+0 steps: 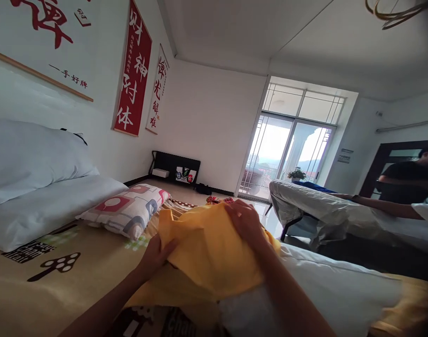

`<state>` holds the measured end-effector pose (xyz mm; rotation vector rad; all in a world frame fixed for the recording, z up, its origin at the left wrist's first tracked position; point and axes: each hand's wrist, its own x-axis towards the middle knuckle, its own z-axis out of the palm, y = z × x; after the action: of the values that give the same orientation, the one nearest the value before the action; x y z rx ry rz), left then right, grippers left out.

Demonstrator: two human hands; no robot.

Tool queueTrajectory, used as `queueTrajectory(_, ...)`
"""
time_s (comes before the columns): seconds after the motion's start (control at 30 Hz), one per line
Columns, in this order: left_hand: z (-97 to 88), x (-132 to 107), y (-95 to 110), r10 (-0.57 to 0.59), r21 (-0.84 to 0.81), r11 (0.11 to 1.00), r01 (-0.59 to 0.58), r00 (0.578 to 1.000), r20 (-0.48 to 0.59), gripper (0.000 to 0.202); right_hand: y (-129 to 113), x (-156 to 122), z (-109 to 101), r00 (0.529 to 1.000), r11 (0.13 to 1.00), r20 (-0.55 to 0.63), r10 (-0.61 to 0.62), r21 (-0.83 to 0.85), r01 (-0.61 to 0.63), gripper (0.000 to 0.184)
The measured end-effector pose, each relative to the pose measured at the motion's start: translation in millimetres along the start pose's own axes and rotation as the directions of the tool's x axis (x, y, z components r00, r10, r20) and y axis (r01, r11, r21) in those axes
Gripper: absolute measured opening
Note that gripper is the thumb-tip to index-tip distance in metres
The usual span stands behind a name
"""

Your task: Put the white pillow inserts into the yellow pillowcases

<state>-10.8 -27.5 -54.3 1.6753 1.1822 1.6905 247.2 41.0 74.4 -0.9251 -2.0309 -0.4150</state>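
A yellow cloth that looks like a pillowcase point(210, 248) is held up in front of me, its near part hanging in folds over the bed. My left hand point(159, 252) grips its left edge, thumb on the near side and the other fingers mostly hidden behind the fabric. At the upper right edge, my right hand point(247, 222) is closed over the cloth with its fingers bent. A white pillow point(333, 281) lies to the right, beside and partly behind my right forearm. Whether the white pillow reaches inside the yellow cloth, I cannot tell.
The bed has a tan printed sheet point(76, 290). A patterned pillow point(129, 208) and stacked white pillows point(41, 182) lie left. Across on the right, a person point(406, 182) stands near a plastic-covered surface point(326, 206). A black low shelf point(175, 168) is by the far wall.
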Motion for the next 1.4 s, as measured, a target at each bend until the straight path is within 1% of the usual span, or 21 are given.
queueTrajectory(0.07,1.3,3.8,16.4,0.103,0.081,0.992,-0.093,0.987,-0.123,0.034,3.0,-6.3,-4.3,0.997,0.999,0.074,-0.037,-0.005,0.037,0.044)
queueTrajectory(0.13,-1.2,7.1,32.4,0.197,0.166,0.974,-0.156,0.943,-0.269,0.027,7.3,-10.5,-8.8,1.0,1.0,0.027,0.008,-0.023,-0.008,0.045)
queueTrajectory(0.23,-11.8,7.3,54.0,0.29,0.183,0.954,-0.238,0.89,-0.353,0.028,13.6,-11.9,-15.6,0.996,0.996,0.038,0.08,-0.049,-0.078,0.052)
queueTrajectory(0.3,-22.1,3.4,67.9,0.336,0.124,0.941,-0.315,0.908,-0.251,0.033,16.8,-11.8,-18.4,0.996,0.996,0.025,0.08,-0.048,-0.079,0.052)
queueTrajectory(0.37,-31.8,-1.6,80.7,0.368,0.019,0.929,-0.37,0.926,0.08,0.046,19.0,-13.4,-18.1,0.992,0.991,-0.035,0.124,-0.05,-0.126,0.048)
queueTrajectory(0.43,-37.2,-4.0,88.5,0.373,-0.1,0.925,-0.368,0.817,0.44,0.064,20.4,-17.3,-14.2,0.987,0.985,0.019,0.158,-0.078,-0.157,0.044)
queueTrajectory(0.47,-37.4,-3.2,88.9,0.381,-0.121,0.92,-0.373,0.772,0.509,0.068,20.9,-19.8,-11.2,0.986,0.985,0.07,0.149,-0.098,-0.142,0.043)
queueTrajectory(0.5,-35.8,-0.8,86.3,0.394,-0.099,0.912,-0.398,0.781,0.485,0.065,21.5,-22.4,-7.9,0.987,0.987,0.1,0.123,-0.116,-0.111,0.041)
queueTrajectory(0.57,-28.7,7.9,72.4,0.408,0.078,0.894,-0.442,0.872,0.271,0.042,22.2,-26.7,-1.7,0.995,0.988,0.084,0.059,-0.148,-0.047,0.034)
queueTrajectory(0.6,-24.1,13.3,62.2,0.409,0.176,0.88,-0.44,0.893,0.186,0.035,22.0,-28.3,0.6,0.997,0.986,0.064,0.032,-0.168,-0.021,0.031)
queueTrajectory(0.63,-19.4,18.7,51.0,0.403,0.248,0.866,-0.435,0.899,0.169,0.04,21.0,-29.5,2.1,0.999,0.981,0.047,0.01,-0.192,-0.001,0.03)
queueTrajectory(0.7,-11.5,27.7,29.5,0.388,0.285,0.843,-0.455,0.883,0.262,0.05,14.9,-32.0,2.6,0.999,0.968,-0.025,-0.03,-0.248,0.023,0.029)
queueTrajectory(0.77,-6.3,33.3,14.6,0.398,0.257,0.845,-0.469,0.873,0.283,0.042,0.9,-37.0,0.4,0.979,0.954,-0.175,-0.105,-0.295,0.049,0.024)
queueTrajectory(0.83,-2.8,36.0,8.9,0.415,0.24,0.861,-0.449,0.892,0.181,0.03,-20.9,-45.5,-1.8,0.934,0.943,-0.283,-0.22,-0.306,0.129,0.019)
queueTrajectory(0.87,-1.2,36.6,9.2,0.418,0.222,0.873,-0.434,0.901,0.117,0.023,-33.3,-50.5,-1.8,0.916,0.931,-0.278,-0.29,-0.303,0.203,0.017)
queueTrajectory(0.97,4.1,37.2,17.2,0.398,0.15,0.907,-0.394,0.917,0.002,0.021,-65.3,-63.5,4.9,0.902,0.883,-0.099,-0.419,-0.274,0.381,0.017)
queueTrajectory(1.07,7.5,37.8,27.5,0.291,0.016,0.957,-0.291,0.956,-0.042,0.029,-75.3,-68.5,18.2,0.944,0.896,0.019,-0.328,-0.311,0.318,0.014)
queueTrajectory(1.17,4.0,42.0,35.2,0.089,-0.233,0.97,-0.076,0.995,0.045,0.032,-67.7,-70.1,26.5,0.94,0.891,0.072,-0.333,-0.303,0.339,0.011)
queueTrajectory(1.23,-2.1,48.1,38.2,0.01,-0.326,0.945,0.04,0.988,0.153,0.035,-62.1,-72.2,25.7,0.922,0.901,0.088,-0.377,-0.194,0.387,0.015)
queueTrajectory(1.33,-12.5,60.6,38.3,-0.033,-0.329,0.932,0.151,0.941,0.338,0.039,-60.6,-75.9,17.1,0.932,0.933,0.063,-0.357,-0.017,0.358,0.017)
queueTrajectory(1.4,-17.1,68.1,36.3,-0.054,-0.284,0.933,0.222,0.864,0.501,0.039,-62.6,-77.2,9.1,0.944,0.945,0.044,-0.326,0.043,0.324,0.016)
